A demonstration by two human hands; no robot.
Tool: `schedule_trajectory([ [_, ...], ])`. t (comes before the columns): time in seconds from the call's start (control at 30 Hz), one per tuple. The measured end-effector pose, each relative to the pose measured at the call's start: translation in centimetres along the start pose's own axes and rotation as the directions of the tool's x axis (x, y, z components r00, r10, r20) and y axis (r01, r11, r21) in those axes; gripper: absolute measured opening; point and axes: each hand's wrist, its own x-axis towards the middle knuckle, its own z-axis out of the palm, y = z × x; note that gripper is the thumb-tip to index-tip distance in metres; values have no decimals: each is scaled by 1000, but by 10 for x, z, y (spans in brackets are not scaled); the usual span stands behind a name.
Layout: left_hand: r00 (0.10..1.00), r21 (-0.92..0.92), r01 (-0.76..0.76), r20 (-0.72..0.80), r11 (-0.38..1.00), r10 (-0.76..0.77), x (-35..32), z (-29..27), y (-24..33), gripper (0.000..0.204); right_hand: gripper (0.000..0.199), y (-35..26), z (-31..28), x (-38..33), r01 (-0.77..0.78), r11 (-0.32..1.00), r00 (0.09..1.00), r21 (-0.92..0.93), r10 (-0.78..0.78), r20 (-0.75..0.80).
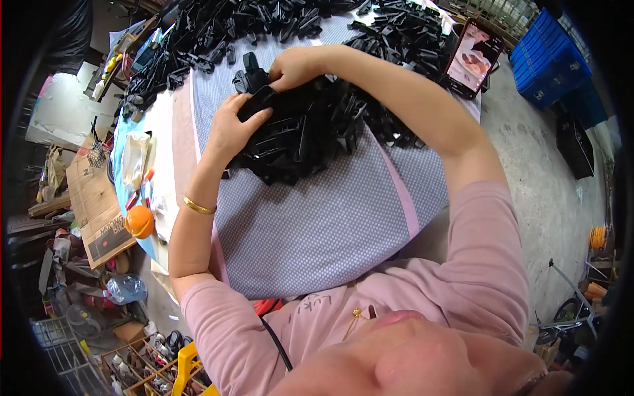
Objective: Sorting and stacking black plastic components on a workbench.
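Note:
On the cloth-covered table, my left hand (232,127) is closed on a long black plastic part (259,100), thumb on the near side and fingers on the far side. My right hand (294,68) is curled at the far end of the same part, its fingertips partly hidden. Beyond my left fingers stands another black plastic piece (251,76), upright, close to both hands. Under and beside the hands lies a heap of similar black parts (284,142), tangled together. Where the held part ends among the others cannot be made out.
Larger piles of black parts (244,23) cover the far side of the table. A phone (472,56) stands at the far right. At the left edge are an orange round object (139,222) and a clear plastic bag (135,158). Blue crates (548,56) stand on the floor at right.

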Motion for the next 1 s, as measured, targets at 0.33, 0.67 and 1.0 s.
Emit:
schedule_trajectory([
  [0.33,849,485,-232,-322,843,419,-43,7,40,26,26,-25,-14,-172,-102,993,779,-62,41,-626],
  [0.67,821,558,-281,-282,781,497,-66,22,69,44,20,-62,88,-216,-371,912,779,-178,201,-594],
  [1.0,785,312,-607,93,731,612,-130,86,106,33,10,-96,80,-225,-263,957,732,-126,112,-671],
])
